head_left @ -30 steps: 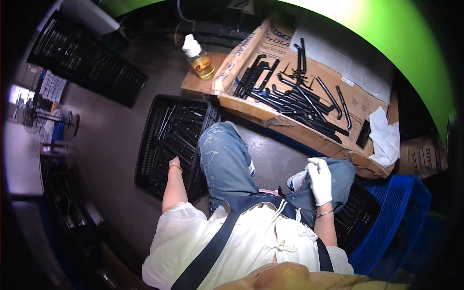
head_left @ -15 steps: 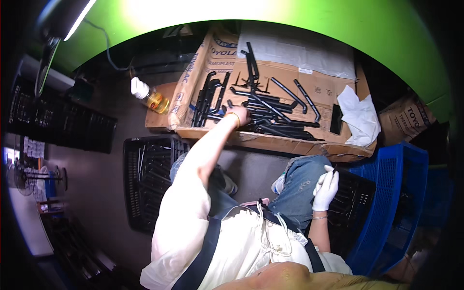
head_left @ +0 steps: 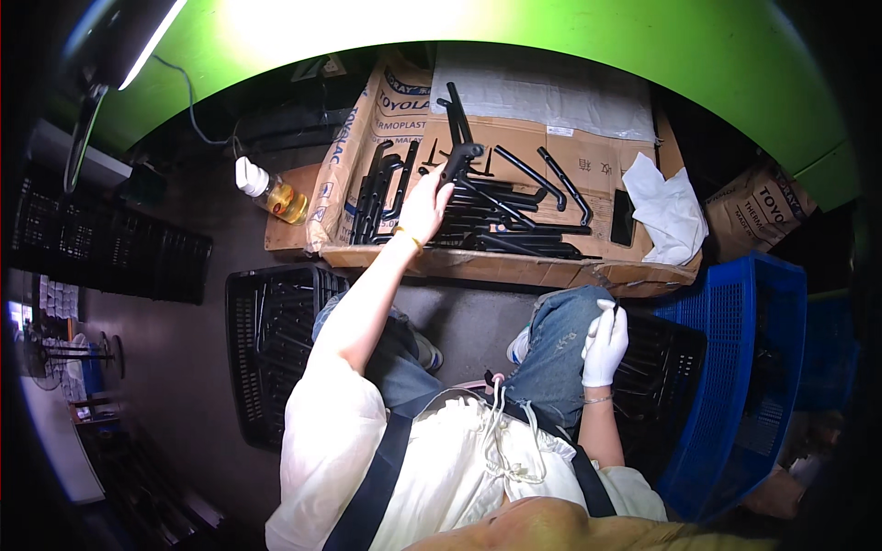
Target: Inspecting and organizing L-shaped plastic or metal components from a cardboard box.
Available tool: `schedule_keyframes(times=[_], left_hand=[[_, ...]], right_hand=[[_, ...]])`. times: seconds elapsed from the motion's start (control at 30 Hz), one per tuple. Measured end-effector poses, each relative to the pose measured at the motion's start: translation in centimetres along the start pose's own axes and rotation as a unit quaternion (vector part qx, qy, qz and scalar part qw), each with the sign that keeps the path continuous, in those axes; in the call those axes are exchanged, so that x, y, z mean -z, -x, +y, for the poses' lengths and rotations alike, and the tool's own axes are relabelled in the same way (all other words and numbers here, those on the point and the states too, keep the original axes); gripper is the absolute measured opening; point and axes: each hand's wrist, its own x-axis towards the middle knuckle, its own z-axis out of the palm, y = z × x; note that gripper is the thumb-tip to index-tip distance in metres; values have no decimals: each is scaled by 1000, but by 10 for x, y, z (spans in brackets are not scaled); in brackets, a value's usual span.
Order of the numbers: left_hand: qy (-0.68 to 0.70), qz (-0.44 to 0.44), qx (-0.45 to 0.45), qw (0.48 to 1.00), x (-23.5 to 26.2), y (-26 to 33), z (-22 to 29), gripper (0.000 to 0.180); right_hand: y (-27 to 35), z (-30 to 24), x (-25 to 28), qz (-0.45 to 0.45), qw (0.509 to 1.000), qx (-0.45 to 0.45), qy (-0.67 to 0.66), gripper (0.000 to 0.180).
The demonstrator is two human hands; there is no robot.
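Observation:
My bare left hand [head_left: 425,207], with a yellow band at the wrist, grips a black bent tube [head_left: 462,160] whose angled end points up and right. It is over a shallow cardboard box [head_left: 514,266] where several similar black bent tubes [head_left: 522,174] lie loose and piled. Most of the pile sits just right of my left hand; a row of upright tubes [head_left: 375,188] lies to its left. Over my right knee, my white-gloved right hand [head_left: 604,349] is closed, its fingers pinched. A tiny dark bit shows at its fingertips, too small to name.
A bottle of yellow liquid [head_left: 287,202] stands left of the box. A phone-like black slab [head_left: 623,219] and a crumpled white cloth [head_left: 666,211] lie at its right. Black crates [head_left: 241,358] flank my legs; blue baskets [head_left: 730,367] stand far right. A green surface [head_left: 588,37] overhangs the back.
My left hand has risen from the pile and moved slightly left, a black bent tube now plainly in its grip. My right hand stays over the knee, still closed.

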Motion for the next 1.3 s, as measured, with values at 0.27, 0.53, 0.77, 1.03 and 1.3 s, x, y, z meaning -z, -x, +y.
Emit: schedule_keyframes(times=[0.27, 0.53, 0.77, 1.03, 1.3], left_hand=[[584, -221, 348, 699, 72, 106, 141, 32], [624, -241, 354, 653, 92, 172, 184, 45], [611, -189, 369, 674, 94, 180, 189, 48], [601, -129, 421, 667, 105, 173, 187, 51], [556, -139, 448, 686, 106, 171, 195, 56]], right_hand=[[26, -46, -101, -265, 953, 77, 126, 29], [6, -67, -140, -229, 973, -20, 9, 21], [-1, -40, -131, -226, 969, 46, 93, 25], [73, -74, -78, -425, 890, 80, 144, 25], [92, -88, -89, -435, 806, 203, 348, 14]])
